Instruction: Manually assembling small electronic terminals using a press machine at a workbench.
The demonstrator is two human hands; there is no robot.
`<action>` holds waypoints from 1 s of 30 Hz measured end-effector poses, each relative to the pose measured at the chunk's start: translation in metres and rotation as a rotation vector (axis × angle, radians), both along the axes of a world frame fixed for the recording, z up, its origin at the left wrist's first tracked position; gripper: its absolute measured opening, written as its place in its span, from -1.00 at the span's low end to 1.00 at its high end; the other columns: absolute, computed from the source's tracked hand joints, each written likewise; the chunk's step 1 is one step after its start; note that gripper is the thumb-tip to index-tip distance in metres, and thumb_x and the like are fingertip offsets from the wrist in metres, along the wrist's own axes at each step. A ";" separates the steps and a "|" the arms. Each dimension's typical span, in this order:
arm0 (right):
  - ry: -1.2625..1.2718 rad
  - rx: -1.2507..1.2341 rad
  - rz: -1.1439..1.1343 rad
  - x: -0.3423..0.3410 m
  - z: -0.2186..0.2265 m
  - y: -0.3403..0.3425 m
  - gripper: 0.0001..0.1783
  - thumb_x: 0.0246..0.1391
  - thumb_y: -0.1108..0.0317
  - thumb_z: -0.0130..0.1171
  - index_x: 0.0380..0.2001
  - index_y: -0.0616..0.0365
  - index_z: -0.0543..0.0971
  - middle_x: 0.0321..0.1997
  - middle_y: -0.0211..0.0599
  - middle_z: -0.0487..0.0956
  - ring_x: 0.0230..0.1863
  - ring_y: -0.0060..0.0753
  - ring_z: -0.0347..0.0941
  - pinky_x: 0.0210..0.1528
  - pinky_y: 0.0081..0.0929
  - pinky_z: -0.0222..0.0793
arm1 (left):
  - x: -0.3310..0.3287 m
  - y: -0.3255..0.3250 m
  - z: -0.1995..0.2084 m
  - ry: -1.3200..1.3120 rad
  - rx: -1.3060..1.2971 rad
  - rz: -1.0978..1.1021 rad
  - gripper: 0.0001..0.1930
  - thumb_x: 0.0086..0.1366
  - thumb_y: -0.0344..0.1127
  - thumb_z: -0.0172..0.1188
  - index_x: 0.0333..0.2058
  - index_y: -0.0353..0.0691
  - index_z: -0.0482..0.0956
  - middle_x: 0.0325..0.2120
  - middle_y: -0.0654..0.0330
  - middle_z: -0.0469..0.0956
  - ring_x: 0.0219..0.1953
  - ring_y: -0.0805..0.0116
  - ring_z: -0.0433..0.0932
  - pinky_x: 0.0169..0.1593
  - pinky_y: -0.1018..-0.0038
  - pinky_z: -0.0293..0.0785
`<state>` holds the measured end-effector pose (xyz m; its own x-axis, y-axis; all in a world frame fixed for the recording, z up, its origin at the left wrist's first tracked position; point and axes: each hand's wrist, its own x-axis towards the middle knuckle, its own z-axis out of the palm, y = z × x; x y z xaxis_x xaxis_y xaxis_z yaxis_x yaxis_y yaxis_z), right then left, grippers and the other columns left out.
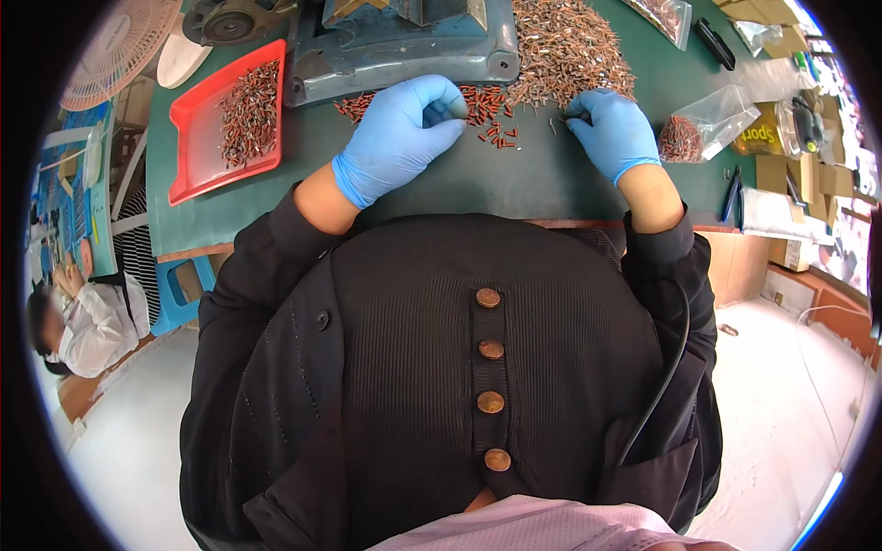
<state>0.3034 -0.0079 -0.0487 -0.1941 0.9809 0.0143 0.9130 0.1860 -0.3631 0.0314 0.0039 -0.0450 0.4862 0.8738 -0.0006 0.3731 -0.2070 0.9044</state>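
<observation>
Both my hands wear blue gloves and rest on a green table [514,174]. My left hand [404,133] is curled, its fingertips pinched on a small red-and-metal part next to a scatter of red small parts [487,106]. My right hand [611,129] pinches a thin metal piece at the edge of a large heap of small metal parts [565,46]. A grey-blue machine base [404,46] stands just behind my left hand.
A red tray [197,138] holding several red parts [250,115] lies at the left. Clear bags of parts [703,124] and tools lie at the right. A fan [115,46] stands at far left. Another person [87,317] sits at lower left.
</observation>
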 end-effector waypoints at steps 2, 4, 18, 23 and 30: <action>-0.089 0.003 0.004 -0.002 0.001 -0.001 -0.87 -0.08 0.37 0.19 -0.41 0.14 0.56 -0.32 -0.14 0.54 -0.30 -0.05 0.48 -0.24 -0.24 0.41 | -0.002 0.001 -0.003 -0.101 -0.090 0.001 -0.91 0.19 -0.44 0.14 -0.32 -0.28 0.55 -0.40 0.37 0.50 -0.33 0.63 0.41 -0.22 0.63 0.36; -0.145 0.015 0.016 -0.003 0.000 -0.001 -0.87 -0.07 0.36 0.18 -0.41 0.13 0.55 -0.32 -0.15 0.53 -0.29 -0.04 0.47 -0.24 -0.22 0.40 | -0.003 0.003 -0.004 -0.190 -0.115 -0.024 -0.83 0.15 -0.43 0.14 -0.27 -0.29 0.56 -0.40 0.31 0.54 -0.35 0.58 0.47 -0.22 0.59 0.42; -0.160 0.039 0.068 0.005 -0.002 -0.013 -0.86 -0.03 0.37 0.13 -0.38 0.15 0.47 -0.36 -0.09 0.49 -0.30 0.02 0.43 -0.23 -0.20 0.37 | -0.002 -0.006 0.001 -0.343 -0.332 -0.026 -0.83 0.14 -0.46 0.11 -0.26 -0.33 0.54 -0.42 0.29 0.52 -0.38 0.58 0.47 -0.24 0.62 0.42; 0.804 -0.390 0.003 -0.013 0.015 -0.017 -0.96 0.06 0.50 0.06 -0.40 0.22 0.42 -0.43 -0.29 0.47 -0.42 -0.42 0.40 -0.34 -0.53 0.33 | 0.004 -0.009 0.007 -0.309 -0.215 -0.019 -0.80 0.15 -0.49 0.08 -0.23 -0.29 0.56 -0.44 0.33 0.52 -0.41 0.65 0.44 -0.29 0.64 0.39; 1.450 -0.671 -0.043 -0.051 0.031 -0.027 -0.90 0.04 0.55 0.07 -0.33 0.25 0.44 -0.41 -0.34 0.47 -0.46 -0.55 0.35 -0.38 -0.68 0.28 | 0.003 -0.009 0.017 -0.293 -0.171 -0.095 -0.84 0.18 -0.52 0.14 -0.23 -0.31 0.57 -0.35 0.31 0.55 -0.30 0.60 0.48 -0.18 0.64 0.41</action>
<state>0.2525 -0.0349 -0.0173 -0.3743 0.8894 -0.2625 -0.2613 -0.3728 -0.8904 0.0343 -0.0052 -0.0276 0.5666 0.8240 0.0086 0.0787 -0.0646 0.9948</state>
